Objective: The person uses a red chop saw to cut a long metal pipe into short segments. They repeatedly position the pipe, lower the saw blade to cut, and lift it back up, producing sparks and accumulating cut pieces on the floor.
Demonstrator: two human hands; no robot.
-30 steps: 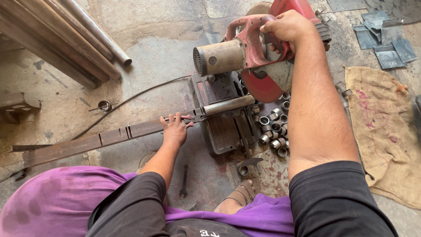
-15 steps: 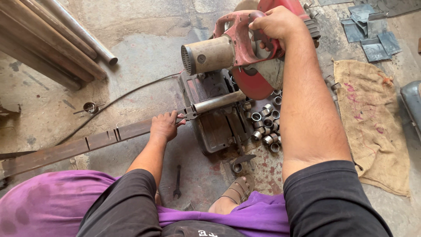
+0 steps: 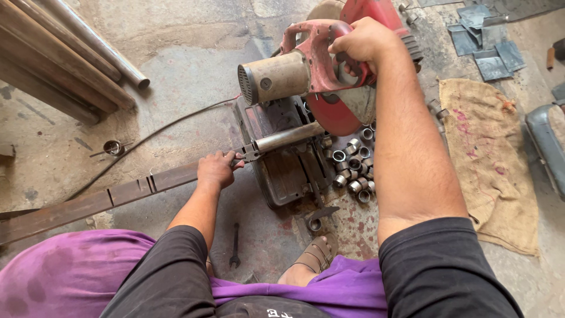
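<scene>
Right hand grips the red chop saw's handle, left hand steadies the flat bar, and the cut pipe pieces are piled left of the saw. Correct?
Not quite. The head view shows the cut pipe pieces piled right of the saw, not left. The right hand and left hand on the flat bar are as stated.

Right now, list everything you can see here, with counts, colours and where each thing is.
chop saw: one, red with a beige motor, top centre
long metal bar: one, rusty brown, running left from the saw vise
cut pipe rings: a pile, too many to count, silver, right of the saw base
pipes: several, brown-grey, top left
power cable: one, dark, across the floor
spanner: one, dark, floor, bottom centre
burlap sack: one, tan, right
metal plates: several, grey, top right
sandal: one, brown, bottom centre
left hand: on the bar
right hand: gripping the saw handle
</scene>
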